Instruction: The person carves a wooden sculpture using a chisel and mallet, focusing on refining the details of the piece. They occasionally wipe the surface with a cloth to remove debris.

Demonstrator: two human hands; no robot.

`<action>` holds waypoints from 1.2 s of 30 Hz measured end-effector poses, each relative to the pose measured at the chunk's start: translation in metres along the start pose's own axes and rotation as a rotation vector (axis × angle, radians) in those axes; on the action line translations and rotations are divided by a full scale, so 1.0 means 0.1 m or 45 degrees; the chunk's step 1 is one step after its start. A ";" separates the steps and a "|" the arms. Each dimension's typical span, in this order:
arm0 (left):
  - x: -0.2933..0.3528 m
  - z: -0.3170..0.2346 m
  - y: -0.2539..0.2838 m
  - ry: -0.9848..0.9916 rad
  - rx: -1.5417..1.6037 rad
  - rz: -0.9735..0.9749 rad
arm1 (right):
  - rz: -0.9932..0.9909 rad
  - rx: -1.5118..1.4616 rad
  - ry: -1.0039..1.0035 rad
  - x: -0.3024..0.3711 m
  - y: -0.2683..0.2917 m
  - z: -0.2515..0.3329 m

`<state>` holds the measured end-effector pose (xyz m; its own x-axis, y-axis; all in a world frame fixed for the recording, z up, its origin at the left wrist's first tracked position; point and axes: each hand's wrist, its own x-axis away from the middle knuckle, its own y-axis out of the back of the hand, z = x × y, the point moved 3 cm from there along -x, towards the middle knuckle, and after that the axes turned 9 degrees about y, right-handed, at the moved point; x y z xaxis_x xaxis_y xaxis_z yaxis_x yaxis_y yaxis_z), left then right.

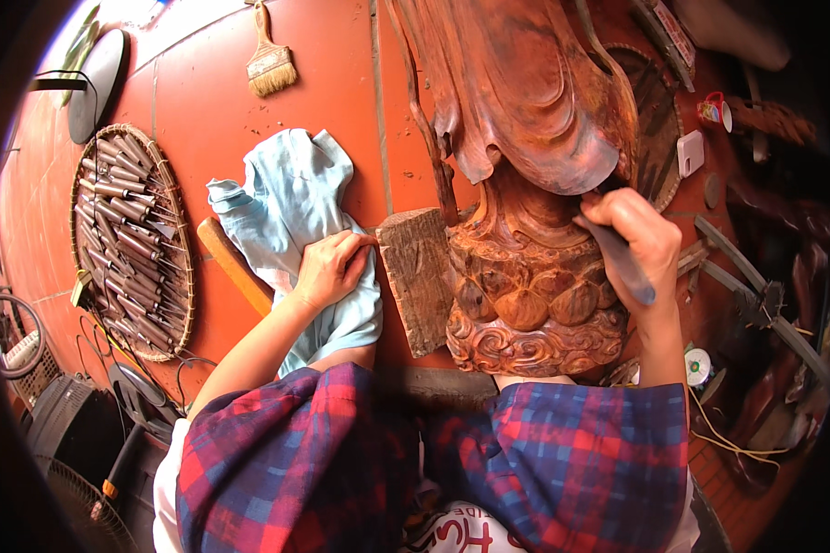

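Observation:
A reddish-brown wood carving lies before me, with draped folds at its far part and scrolls and rounded bosses at its near part. My right hand is closed around a long dark grey tool at the carving's right side. The tool's working end is hidden by the fingers and the folds, so its kind is unclear. On a crumpled light blue cloth over my left leg rests my left hand, its fingers curled into the fabric. A rough wooden block stands against the carving's left side.
To the left, a round woven basket holds many brown-handled carving tools. A flat brush lies on the red tiled floor. A red-and-white cup, a white phone-like object and a wooden frame are at right.

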<state>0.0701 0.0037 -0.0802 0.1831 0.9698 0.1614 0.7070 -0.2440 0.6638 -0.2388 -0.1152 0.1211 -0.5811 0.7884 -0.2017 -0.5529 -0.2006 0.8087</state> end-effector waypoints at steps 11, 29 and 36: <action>-0.01 -0.01 0.01 -0.011 0.036 0.000 | 0.033 -0.032 -0.068 -0.11 0.05 0.06; 0.02 0.00 0.01 -0.011 0.075 0.014 | 0.158 0.093 0.003 -0.23 0.08 0.09; 0.00 0.03 0.02 -0.011 0.066 0.008 | 0.170 0.160 0.078 -0.26 0.08 0.08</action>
<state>0.0732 0.0032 -0.0809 0.1935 0.9682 0.1586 0.7401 -0.2502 0.6242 -0.2237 -0.1325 0.1369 -0.6814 0.7223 -0.1183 -0.3922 -0.2238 0.8922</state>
